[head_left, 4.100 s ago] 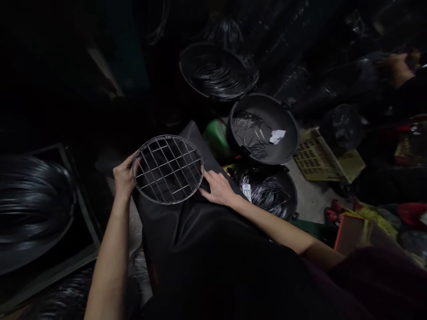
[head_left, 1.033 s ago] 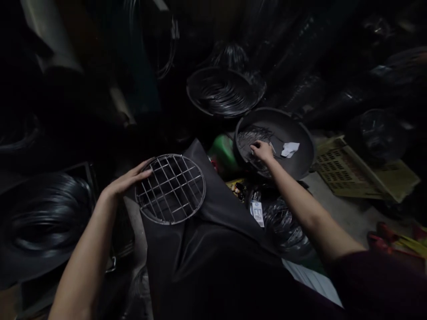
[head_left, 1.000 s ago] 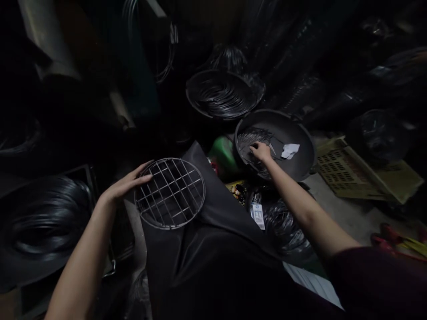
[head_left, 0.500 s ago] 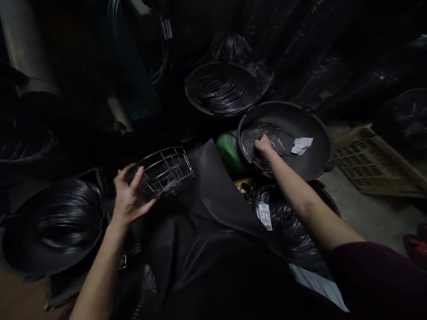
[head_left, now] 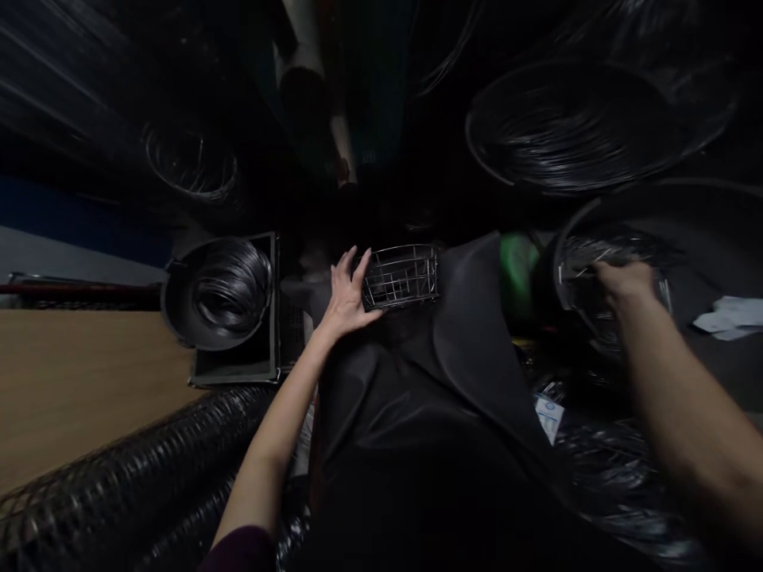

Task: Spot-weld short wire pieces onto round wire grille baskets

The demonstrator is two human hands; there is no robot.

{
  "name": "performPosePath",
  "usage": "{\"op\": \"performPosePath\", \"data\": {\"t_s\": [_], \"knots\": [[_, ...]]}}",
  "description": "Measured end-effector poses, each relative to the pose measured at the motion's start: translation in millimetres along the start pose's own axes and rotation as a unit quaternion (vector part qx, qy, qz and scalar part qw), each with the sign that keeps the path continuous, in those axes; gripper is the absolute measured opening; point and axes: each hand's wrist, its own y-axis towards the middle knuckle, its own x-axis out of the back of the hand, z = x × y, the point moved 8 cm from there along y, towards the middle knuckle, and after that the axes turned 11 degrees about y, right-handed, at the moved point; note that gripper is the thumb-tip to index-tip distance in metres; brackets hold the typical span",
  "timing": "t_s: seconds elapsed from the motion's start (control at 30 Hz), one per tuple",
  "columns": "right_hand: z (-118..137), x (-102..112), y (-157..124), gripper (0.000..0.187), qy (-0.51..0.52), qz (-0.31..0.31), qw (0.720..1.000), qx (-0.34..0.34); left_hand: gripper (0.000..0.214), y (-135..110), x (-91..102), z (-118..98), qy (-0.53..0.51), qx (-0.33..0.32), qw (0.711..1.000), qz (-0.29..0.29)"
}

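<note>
My left hand (head_left: 346, 290) grips the near left edge of a round wire grate (head_left: 400, 276), which is tilted up on edge above the black cloth (head_left: 429, 381) over my lap. My right hand (head_left: 623, 280) reaches into a wide black basin (head_left: 703, 238) at the right. Its fingers are curled down into a heap of thin metal wire pieces (head_left: 602, 258); what they hold is hidden. A scrap of white paper (head_left: 730, 314) lies in the same basin.
A black tub of coiled wire (head_left: 223, 290) sits in a square frame at the left. Another coil tub (head_left: 572, 127) stands behind the basin. A green object (head_left: 518, 266) sits beside the basin. Rolled black mesh (head_left: 119, 477) lies by a wooden board (head_left: 71, 381) at lower left.
My left hand has taken the grate by its edge and tipped it from flat up on edge. My view has swung left. My right hand stays in the basin among the wire pieces.
</note>
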Motion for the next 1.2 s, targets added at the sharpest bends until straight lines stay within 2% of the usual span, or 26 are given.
{"op": "performPosePath", "data": {"t_s": [0.07,0.13,0.2,0.23,0.33,0.43,0.53,0.57,0.63,0.7,0.73,0.77,0.87,0.93,1.0,1.2], "knots": [[10,7,-22,0.039,0.046,-0.028,0.997,-0.047,0.117,3,0.6,-4,0.016,-0.008,1.000,0.021],[33,-1,-56,0.043,0.119,-0.010,0.992,-0.028,0.114,7,1.2,-9,0.033,-0.016,0.999,0.038],[61,-25,-99,0.041,0.156,0.063,0.985,0.037,0.110,10,2.0,-13,0.045,-0.016,0.998,0.047],[70,-42,-122,0.038,0.143,0.119,0.981,0.063,0.107,11,2.4,-15,0.048,-0.014,0.998,0.047],[84,-86,-176,0.038,0.100,0.252,0.958,0.089,0.096,10,3.8,-17,0.043,-0.018,0.998,0.044],[103,-111,-199,0.049,0.112,0.350,0.927,0.071,0.089,9,7.5,-17,0.030,-0.034,0.998,0.032],[136,-141,-219,0.056,0.082,0.506,0.858,0.047,0.087,9,14.0,-15,0.019,-0.037,0.999,0.019],[147,-150,-224,0.052,0.067,0.531,0.843,0.052,0.085,9,16.3,-15,0.017,-0.039,0.999,0.018],[170,-165,-224,0.044,0.035,0.510,0.852,0.113,0.083,9,22.6,-16,0.015,-0.043,0.999,0.013],[195,-173,-226,0.036,-0.004,0.444,0.862,0.244,0.083,8,31.6,-14,0.007,-0.041,0.999,0.001],[206,-176,-232,0.034,-0.026,0.415,0.850,0.322,0.084,8,37.0,-11,0.000,-0.037,0.999,-0.006],[216,-178,-240,0.033,-0.048,0.396,0.827,0.397,0.085,9,42.6,-7,-0.009,-0.031,0.999,-0.013],[234,-183,-260,0.033,-0.090,0.358,0.739,0.563,0.086,14,59.7,6,-0.036,-0.014,0.999,-0.028],[244,-185,-262,0.029,-0.089,0.336,0.698,0.625,0.084,19,71.0,14,-0.047,-0.008,0.998,-0.037],[255,-187,-259,0.026,-0.069,0.321,0.670,0.665,0.083,26,81.2,19,-0.052,-0.007,0.997,-0.049],[282,-191,-247,0.022,-0.022,0.287,0.631,0.721,0.083,42,98.2,27,-0.057,-0.014,0.994,-0.092]]}}
